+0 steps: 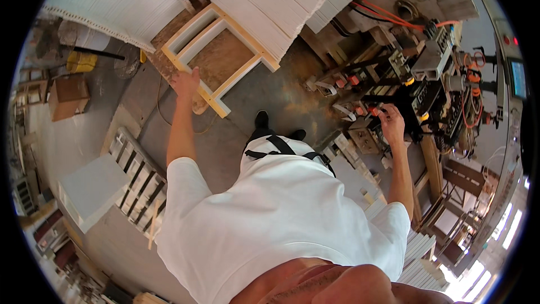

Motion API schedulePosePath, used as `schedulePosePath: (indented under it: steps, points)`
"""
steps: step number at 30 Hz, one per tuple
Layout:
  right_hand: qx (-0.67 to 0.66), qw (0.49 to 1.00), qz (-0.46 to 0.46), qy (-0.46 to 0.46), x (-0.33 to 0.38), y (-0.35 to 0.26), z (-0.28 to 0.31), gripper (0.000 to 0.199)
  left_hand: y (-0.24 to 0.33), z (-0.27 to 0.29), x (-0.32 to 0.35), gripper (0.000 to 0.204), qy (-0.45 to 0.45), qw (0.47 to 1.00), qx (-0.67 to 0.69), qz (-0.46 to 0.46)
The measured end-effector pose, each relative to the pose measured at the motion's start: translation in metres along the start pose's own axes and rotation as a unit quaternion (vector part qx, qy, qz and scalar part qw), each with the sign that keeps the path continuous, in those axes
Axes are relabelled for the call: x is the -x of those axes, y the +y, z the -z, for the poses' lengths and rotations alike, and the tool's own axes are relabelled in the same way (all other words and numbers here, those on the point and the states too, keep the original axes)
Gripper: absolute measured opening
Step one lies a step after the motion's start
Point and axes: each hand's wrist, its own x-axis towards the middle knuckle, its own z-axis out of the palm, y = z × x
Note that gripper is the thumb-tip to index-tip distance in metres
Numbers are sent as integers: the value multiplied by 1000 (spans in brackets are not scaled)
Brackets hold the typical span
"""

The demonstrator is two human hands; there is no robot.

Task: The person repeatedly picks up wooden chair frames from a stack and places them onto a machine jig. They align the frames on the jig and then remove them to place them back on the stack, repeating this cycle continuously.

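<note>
Both arms out, one on a frame, one at the machine
Left hand (185,83) at 11 o'clock grips the pale wooden frame (216,59) edge (fingers curled over); right hand (391,124) at 2 o'clock touches the machine (433,73), fingers bent, can't tell any hold

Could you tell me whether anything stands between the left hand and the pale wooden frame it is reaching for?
Nothing visible does. The left hand is already on the near rail of the wooden frame, with no object between. The right hand is apart, at the machine.
</note>
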Motion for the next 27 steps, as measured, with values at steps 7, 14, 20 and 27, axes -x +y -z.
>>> schedulePosePath:
  steps: [7,14,20,27]
  points:
    - [51,997,-11,56,63,-10,53,27,86,19,81,50,-87,925,-45,-367]
    - [212,966,-11,145,171,-79,197,31,80,-33,69,37,-104,927,-6,-361]
    - [438,835,-141,303,306,-120,294,39,131,11,142,40,73,924,-171,-335]
    - [629,560,-473,257,477,-168,351,48,234,5,304,35,-262,753,110,-593]
